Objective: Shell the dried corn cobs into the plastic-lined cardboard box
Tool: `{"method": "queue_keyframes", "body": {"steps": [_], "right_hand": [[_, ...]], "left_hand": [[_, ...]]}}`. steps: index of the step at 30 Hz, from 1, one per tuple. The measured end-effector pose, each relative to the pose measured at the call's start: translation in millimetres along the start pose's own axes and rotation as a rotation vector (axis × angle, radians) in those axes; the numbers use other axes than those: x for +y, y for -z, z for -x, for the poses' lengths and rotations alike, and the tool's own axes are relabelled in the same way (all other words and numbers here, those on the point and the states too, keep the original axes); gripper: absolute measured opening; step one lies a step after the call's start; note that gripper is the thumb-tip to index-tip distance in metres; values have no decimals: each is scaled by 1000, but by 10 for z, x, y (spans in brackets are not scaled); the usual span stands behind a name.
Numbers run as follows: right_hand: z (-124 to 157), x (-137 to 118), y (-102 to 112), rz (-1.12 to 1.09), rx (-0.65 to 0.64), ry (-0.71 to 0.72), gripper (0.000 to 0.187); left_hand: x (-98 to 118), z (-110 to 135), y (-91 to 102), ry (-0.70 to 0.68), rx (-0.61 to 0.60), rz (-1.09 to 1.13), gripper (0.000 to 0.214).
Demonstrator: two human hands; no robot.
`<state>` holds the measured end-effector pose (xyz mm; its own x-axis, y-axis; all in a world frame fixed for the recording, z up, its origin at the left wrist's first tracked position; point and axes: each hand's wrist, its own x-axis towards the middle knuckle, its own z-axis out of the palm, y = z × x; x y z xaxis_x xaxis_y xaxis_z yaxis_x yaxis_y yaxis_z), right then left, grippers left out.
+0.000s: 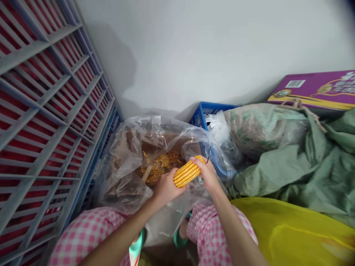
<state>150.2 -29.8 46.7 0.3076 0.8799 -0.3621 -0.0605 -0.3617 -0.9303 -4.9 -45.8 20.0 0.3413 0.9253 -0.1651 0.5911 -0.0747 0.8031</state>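
A yellow ear of corn [188, 173], its kernels in tight rows, is held slantwise over the near side of a plastic-lined box. My left hand [168, 186] is closed around its lower left end. At the upper right end, my right hand [207, 173] is closed on it, with the fingers over the tip. A thin dark rod [208, 160] sticks up by the right hand; a bit of green shows under the palm, and I cannot tell what tool this is. Loose kernels [166, 161] and a bare cob [146, 173] lie inside the box.
Clear plastic sheeting [122, 147] lines the cardboard box. Stacked slatted crates [63, 107] rise at the left. To the right are a blue basket [200, 115], a stuffed sack [266, 127], green cloth [277, 173], a purple carton [313, 87] and a yellow bag [294, 229].
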Motion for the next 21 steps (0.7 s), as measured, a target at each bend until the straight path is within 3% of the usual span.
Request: {"method": "queue_keyframes", "body": {"steps": [5, 9, 12, 16, 18, 21], "right_hand": [[-45, 57, 66, -23, 23, -27, 28], [-1, -23, 18, -56, 11, -56, 29], [4, -82, -42, -146, -51, -77, 29], [-14, -64, -42, -350, 11, 22, 27], [14, -53, -8, -299, 17, 80, 28], [79, -132, 48, -86, -25, 156, 37]], "left_hand": [[-25, -67, -45, 8, -29, 57, 43], [-11, -162, 85, -4, -182, 101, 46], [32, -169, 140, 63, -278, 396, 47], [69, -121, 120, 357, -313, 859, 51], [58, -123, 129, 449, -286, 962, 49], [33, -170, 199, 421, -216, 1024, 47]]}}
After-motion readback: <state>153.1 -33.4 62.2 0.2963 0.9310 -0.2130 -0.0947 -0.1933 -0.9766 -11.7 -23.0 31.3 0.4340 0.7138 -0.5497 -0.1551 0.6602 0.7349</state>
